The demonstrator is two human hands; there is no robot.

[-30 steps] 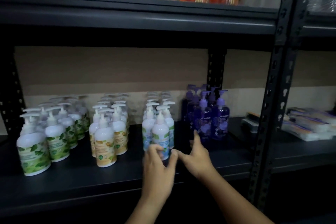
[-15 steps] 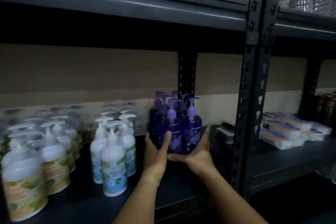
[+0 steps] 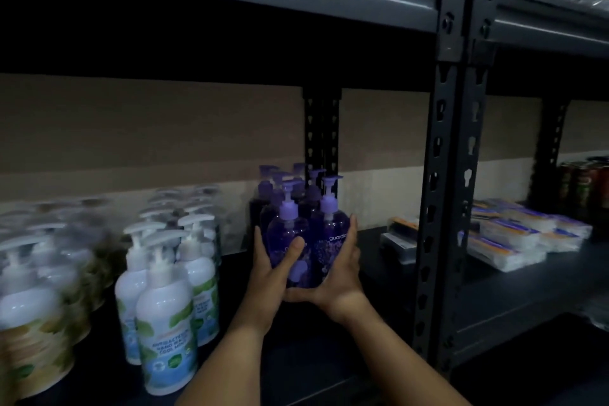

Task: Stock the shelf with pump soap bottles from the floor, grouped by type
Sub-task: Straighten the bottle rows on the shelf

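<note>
Closest to you, the white plastic pump bottles with blue-green labels stand just left of your arms, glossy and rounded. Your left hand and right hand cup the two front translucent purple pump soap bottles from either side, fingers and thumbs wrapped around them on the dark matte shelf. More purple ones crowd behind. Right of the perforated black metal upright, flat plastic-wrapped packs lie stacked.
</note>
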